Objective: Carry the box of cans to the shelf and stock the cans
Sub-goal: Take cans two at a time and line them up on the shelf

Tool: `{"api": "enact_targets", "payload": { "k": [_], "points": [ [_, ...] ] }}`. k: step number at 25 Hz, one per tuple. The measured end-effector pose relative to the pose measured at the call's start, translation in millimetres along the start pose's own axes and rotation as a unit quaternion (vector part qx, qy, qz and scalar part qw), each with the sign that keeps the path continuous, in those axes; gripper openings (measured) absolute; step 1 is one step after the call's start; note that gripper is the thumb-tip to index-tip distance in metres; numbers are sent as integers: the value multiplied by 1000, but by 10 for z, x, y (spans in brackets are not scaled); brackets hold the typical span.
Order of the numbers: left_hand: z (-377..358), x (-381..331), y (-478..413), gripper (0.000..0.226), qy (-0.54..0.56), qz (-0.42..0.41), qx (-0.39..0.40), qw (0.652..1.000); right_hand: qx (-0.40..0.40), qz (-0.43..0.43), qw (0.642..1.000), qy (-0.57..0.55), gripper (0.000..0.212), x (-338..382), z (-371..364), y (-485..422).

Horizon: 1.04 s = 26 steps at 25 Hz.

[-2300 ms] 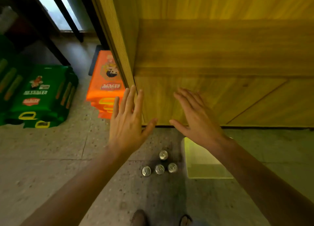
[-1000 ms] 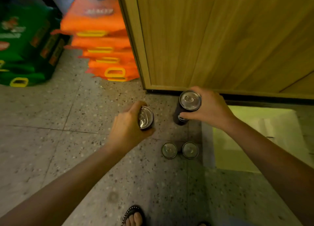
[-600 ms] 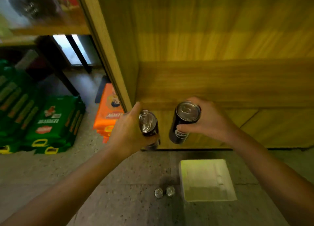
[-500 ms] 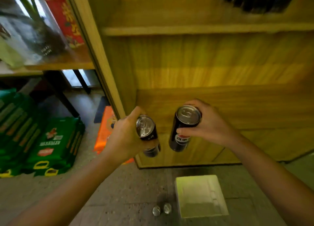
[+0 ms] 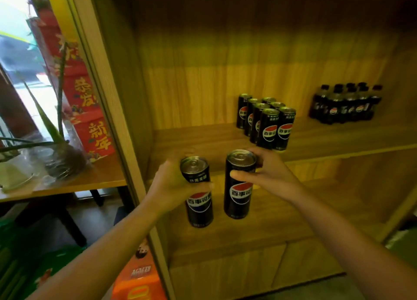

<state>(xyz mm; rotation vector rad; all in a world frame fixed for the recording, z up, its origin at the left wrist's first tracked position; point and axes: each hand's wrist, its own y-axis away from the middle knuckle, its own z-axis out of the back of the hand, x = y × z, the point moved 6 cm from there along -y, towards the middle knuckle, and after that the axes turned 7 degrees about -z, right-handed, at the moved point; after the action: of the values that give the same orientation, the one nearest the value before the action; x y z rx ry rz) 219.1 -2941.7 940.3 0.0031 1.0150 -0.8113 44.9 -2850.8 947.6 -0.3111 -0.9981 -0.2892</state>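
My left hand (image 5: 171, 182) grips a tall black cola can (image 5: 198, 196) around its upper half. My right hand (image 5: 268, 173) grips a second black can (image 5: 239, 187) near its top. Both cans are upright in the air, in front of the wooden shelf unit, just below its middle board (image 5: 203, 139). On that board stands a cluster of several matching black cans (image 5: 266, 121), up and to the right of my hands. The box and the floor cans are out of view.
A pack of small dark bottles (image 5: 345, 103) stands further right on the same board. The shelf's left upright (image 5: 108, 101) borders a side table with a potted plant (image 5: 61, 157) and red banners (image 5: 90, 110). An orange carton (image 5: 140, 279) and green cartons (image 5: 27, 268) lie low on the left.
Both hands picked a can each off the floor and raised them. My view rose from the floor and box to the shelf board with the stocked cans.
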Motion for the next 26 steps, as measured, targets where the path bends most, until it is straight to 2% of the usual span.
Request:
{"api": "enact_targets", "payload": {
  "k": [6, 10, 16, 22, 26],
  "points": [
    [-40, -84, -684, 81, -9, 9, -35, 999, -42, 14, 999, -17, 47, 28, 235, -644],
    [-195, 27, -1194, 79, -6, 25, -51, 998, -13, 23, 999, -29, 39, -106, 291, -1220],
    [-337, 389, -1816, 83, 14, 79, -74, 994, 30, 17, 999, -20, 50, -393, 167, -1998],
    [-420, 607, -2124, 85, 0, 101, -42, 994, 40, 17, 998, -50, 40, -470, 62, -2340],
    [-416, 695, -2249, 85, 14, 106, -43, 993, 49, 17, 998, -47, 42, -473, 10, -2506]
  ]
}}
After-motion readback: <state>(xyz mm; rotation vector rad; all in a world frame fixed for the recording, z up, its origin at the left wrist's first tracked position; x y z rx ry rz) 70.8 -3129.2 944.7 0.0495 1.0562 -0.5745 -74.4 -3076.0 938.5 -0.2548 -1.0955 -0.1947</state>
